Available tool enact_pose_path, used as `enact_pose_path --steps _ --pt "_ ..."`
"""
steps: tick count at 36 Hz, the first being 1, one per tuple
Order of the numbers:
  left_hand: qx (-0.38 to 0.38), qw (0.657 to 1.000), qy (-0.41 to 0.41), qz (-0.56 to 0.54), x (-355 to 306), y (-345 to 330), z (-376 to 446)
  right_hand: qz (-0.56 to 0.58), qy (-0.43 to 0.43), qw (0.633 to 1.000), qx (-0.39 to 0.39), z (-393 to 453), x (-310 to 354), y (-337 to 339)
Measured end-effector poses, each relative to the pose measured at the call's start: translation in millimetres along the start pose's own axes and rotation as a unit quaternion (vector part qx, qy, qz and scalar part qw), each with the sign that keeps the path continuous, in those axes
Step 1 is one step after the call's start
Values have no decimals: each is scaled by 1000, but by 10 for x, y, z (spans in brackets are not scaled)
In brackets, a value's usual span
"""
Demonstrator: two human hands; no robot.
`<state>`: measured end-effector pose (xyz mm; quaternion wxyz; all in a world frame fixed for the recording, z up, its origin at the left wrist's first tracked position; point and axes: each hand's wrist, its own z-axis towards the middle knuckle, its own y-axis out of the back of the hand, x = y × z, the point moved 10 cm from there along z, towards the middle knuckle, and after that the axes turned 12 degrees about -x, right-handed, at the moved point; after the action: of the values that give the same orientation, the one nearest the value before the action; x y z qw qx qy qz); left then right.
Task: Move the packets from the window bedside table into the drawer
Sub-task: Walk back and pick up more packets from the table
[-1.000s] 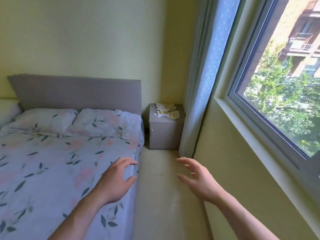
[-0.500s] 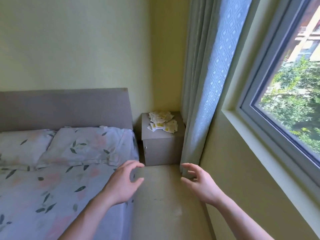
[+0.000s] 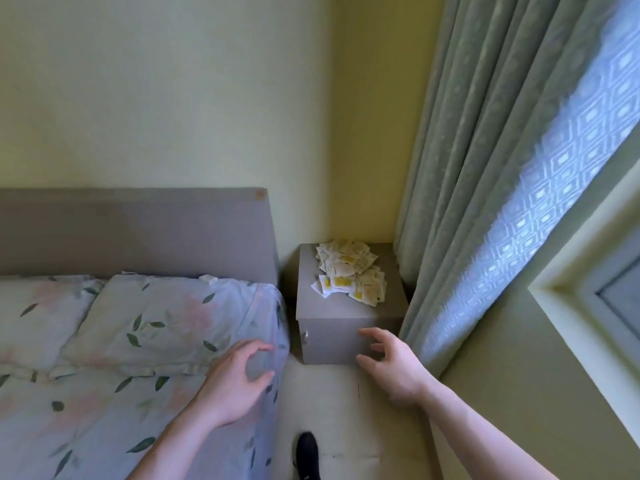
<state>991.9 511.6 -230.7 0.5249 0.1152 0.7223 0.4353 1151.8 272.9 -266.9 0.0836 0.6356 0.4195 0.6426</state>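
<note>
Dozens of white-and-yellow packets (image 3: 349, 275) lie heaped on the grey bedside table (image 3: 311, 303) right of centre, while low in frame we hold our left hand (image 3: 235, 382) and right hand (image 3: 394, 365) loosely spread, grasping nothing.

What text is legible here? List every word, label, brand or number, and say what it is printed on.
No text can be read.
packets on the bedside table: white with yellow patches, any print too small and blurred to read.
Bedding, curtain and headboard: patterns or plain surfaces only, no lettering.
</note>
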Motion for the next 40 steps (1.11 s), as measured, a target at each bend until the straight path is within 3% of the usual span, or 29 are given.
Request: enact_pose_path --steps 9,19,30,40 --pt "75 997 12 -14 -73 -604 1665 -8 -74 997 -28 1335 -461 243" --pt "156 980 111 -48 -135 -1690 3201 55 -224 973 -11 2585 -1251 124" --pt "149 952 263 -42 237 -2476 4203 43 -334 941 4 3993 -2176 -242" --pt "137 941 308 -24 799 -3042 4730 -23 -382 924 -4 4680 -2923 -623"
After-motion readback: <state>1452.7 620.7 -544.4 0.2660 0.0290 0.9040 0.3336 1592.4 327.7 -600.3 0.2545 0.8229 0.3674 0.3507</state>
